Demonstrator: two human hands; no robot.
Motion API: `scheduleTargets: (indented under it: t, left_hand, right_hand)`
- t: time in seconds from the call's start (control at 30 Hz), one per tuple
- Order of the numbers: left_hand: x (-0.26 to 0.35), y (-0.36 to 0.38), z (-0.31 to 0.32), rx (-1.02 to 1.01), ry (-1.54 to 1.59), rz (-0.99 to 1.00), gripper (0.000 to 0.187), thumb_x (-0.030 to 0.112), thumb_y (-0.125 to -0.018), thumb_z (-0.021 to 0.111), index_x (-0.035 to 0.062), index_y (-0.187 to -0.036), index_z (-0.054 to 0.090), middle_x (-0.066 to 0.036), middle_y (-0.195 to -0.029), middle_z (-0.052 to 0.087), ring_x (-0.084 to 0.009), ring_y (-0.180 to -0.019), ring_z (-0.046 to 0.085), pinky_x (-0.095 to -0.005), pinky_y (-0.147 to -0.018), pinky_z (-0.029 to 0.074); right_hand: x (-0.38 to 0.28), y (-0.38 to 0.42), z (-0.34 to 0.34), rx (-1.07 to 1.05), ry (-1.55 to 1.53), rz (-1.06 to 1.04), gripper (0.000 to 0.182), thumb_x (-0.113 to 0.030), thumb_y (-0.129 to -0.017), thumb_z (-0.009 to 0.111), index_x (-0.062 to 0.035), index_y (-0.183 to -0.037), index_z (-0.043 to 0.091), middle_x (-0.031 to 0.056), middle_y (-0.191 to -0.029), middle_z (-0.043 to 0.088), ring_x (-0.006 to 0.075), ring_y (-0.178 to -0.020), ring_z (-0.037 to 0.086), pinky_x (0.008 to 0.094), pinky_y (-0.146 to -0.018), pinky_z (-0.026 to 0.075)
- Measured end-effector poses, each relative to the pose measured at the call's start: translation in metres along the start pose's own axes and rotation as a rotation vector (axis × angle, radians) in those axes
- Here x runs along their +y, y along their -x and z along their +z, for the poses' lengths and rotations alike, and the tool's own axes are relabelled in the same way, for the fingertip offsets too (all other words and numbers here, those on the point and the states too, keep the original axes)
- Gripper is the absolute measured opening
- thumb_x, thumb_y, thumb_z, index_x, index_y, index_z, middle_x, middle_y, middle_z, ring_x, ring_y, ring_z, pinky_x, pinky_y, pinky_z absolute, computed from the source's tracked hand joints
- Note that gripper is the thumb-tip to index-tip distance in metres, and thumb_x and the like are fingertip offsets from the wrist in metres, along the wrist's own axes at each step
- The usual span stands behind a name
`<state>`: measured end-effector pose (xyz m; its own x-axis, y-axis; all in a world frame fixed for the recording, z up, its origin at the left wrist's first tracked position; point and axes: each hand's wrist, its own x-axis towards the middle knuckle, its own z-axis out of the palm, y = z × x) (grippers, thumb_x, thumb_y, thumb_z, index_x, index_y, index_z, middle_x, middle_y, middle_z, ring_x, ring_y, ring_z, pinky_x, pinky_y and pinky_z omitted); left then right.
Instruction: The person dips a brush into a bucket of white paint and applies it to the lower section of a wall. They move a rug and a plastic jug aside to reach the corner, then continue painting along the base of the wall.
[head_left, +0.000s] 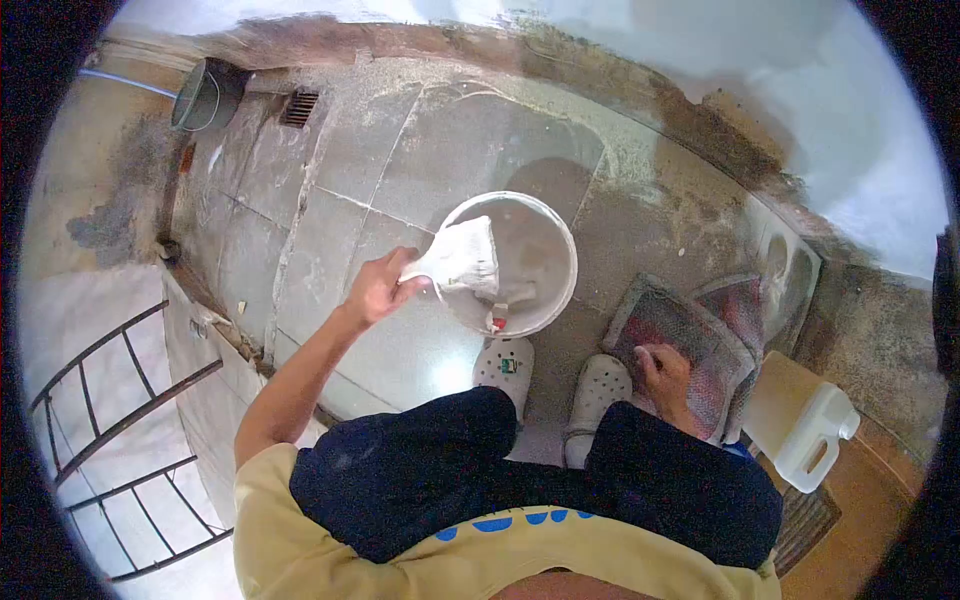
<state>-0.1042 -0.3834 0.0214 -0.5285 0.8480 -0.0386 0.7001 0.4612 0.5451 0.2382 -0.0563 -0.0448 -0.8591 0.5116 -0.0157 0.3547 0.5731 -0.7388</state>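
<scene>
My left hand (378,287) is closed round the handle of a wide paintbrush (465,255) coated in white. The brush head is over the left part of a round bucket (572,285), its bristles pointing towards the bucket's inside. White smears cover the bucket's rim and inner wall, and a small red-and-white piece (498,323) shows at its near side. My right hand (665,378) hangs beside my right knee with its fingers curled and nothing visible in them. Behind it lies a grey and red woven mat or sack (675,325).
My feet in light clogs (503,370) stand just before the bucket. A plastic jug (822,437) is at the right. Along the far side runs a stained, partly white wall (740,70). A dark bucket (210,95) and floor drain (299,108) are far left; metal bars (130,400) are nearer.
</scene>
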Motion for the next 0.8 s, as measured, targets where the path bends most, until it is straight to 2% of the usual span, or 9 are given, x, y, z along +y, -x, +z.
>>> scheduleTargets:
  t: [0.13,0.2,0.23,0.3,0.4,0.53,0.6,0.77,0.8]
  left_hand:
    - [-0.002,0.005,0.008,-0.002,0.121,0.005,0.032,0.024,-0.088,0.057,0.0007,-0.108,0.05,-0.017,-0.075,0.058,-0.0279,-0.056,0.056,-0.0373,-0.054,0.045]
    - [0.007,0.005,0.01,-0.051,0.242,-0.189,0.032,0.027,-0.088,0.059,0.0005,-0.105,0.053,-0.011,-0.07,0.057,-0.0184,-0.054,0.052,-0.0312,-0.052,0.042]
    - [0.01,0.004,0.006,-0.047,0.242,-0.188,0.032,0.027,-0.088,0.059,0.0005,-0.105,0.053,-0.011,-0.07,0.057,-0.0184,-0.054,0.052,-0.0312,-0.052,0.042]
    - [0.018,0.001,-0.004,-0.184,0.402,-0.417,0.029,0.026,-0.085,0.065,-0.0002,-0.095,0.056,-0.006,-0.063,0.051,-0.0104,-0.052,0.046,-0.0278,-0.047,0.037]
    - [0.035,-0.007,-0.025,-0.168,0.509,-0.434,0.025,0.023,-0.084,0.067,0.0005,-0.091,0.06,0.001,-0.061,0.049,-0.0035,-0.054,0.04,-0.0231,-0.046,0.033]
    - [0.025,-0.028,-0.04,-0.142,0.449,-0.44,0.022,0.022,-0.084,0.067,0.0018,-0.094,0.063,0.003,-0.065,0.052,-0.0034,-0.054,0.04,-0.0227,-0.047,0.032]
    - [0.021,-0.052,-0.044,0.068,0.349,-0.313,0.021,0.02,-0.086,0.065,0.0018,-0.095,0.064,0.003,-0.066,0.052,-0.0035,-0.054,0.04,-0.023,-0.047,0.032]
    - [0.006,-0.13,-0.046,0.246,0.305,-0.194,0.024,0.023,-0.087,0.062,0.001,-0.098,0.063,0.004,-0.064,0.048,-0.0046,-0.056,0.038,-0.0245,-0.048,0.032]
    - [0.001,-0.14,-0.041,0.233,0.311,-0.178,0.024,0.023,-0.087,0.062,0.001,-0.098,0.063,0.004,-0.064,0.048,-0.0046,-0.056,0.038,-0.0245,-0.048,0.032]
  right_hand:
    - [-0.006,-0.001,0.001,-0.033,-0.034,0.008,0.007,-0.01,-0.078,0.067,-0.0024,-0.079,0.067,0.011,-0.073,0.064,0.0236,-0.065,0.061,0.0311,-0.06,0.047]
    - [-0.004,0.0,0.002,-0.046,-0.018,0.011,0.007,-0.009,-0.078,0.067,-0.0023,-0.079,0.067,0.011,-0.073,0.064,0.0237,-0.065,0.061,0.0313,-0.061,0.047]
    - [-0.003,-0.001,0.002,-0.059,-0.002,0.016,0.007,-0.009,-0.078,0.066,-0.0021,-0.079,0.067,0.0111,-0.073,0.064,0.0238,-0.066,0.061,0.0316,-0.061,0.047]
    - [0.001,0.0,0.004,-0.031,-0.012,0.009,0.007,-0.009,-0.078,0.067,-0.0019,-0.079,0.067,0.011,-0.073,0.064,0.024,-0.066,0.061,0.0318,-0.061,0.047]
    - [0.002,0.0,0.002,0.005,-0.022,0.002,0.008,-0.01,-0.078,0.067,-0.0018,-0.078,0.067,0.0108,-0.072,0.064,0.024,-0.066,0.061,0.0324,-0.061,0.047]
    - [0.011,0.005,0.006,0.043,-0.003,0.009,0.01,-0.012,-0.078,0.067,-0.002,-0.078,0.067,0.0103,-0.071,0.064,0.0236,-0.066,0.061,0.0323,-0.061,0.046]
    - [0.014,0.007,0.007,0.026,0.012,0.013,0.01,-0.012,-0.079,0.068,-0.0021,-0.079,0.067,0.0103,-0.071,0.064,0.0236,-0.066,0.061,0.0322,-0.06,0.046]
    - [-0.002,-0.001,0.001,-0.023,-0.019,0.088,0.011,-0.014,-0.079,0.068,-0.0027,-0.08,0.067,0.0101,-0.071,0.064,0.0236,-0.063,0.061,0.0322,-0.059,0.046]
    - [-0.004,0.0,-0.001,-0.043,0.0,0.093,0.013,-0.016,-0.08,0.067,-0.0035,-0.082,0.067,0.0101,-0.075,0.065,0.0254,-0.068,0.061,0.034,-0.063,0.047]
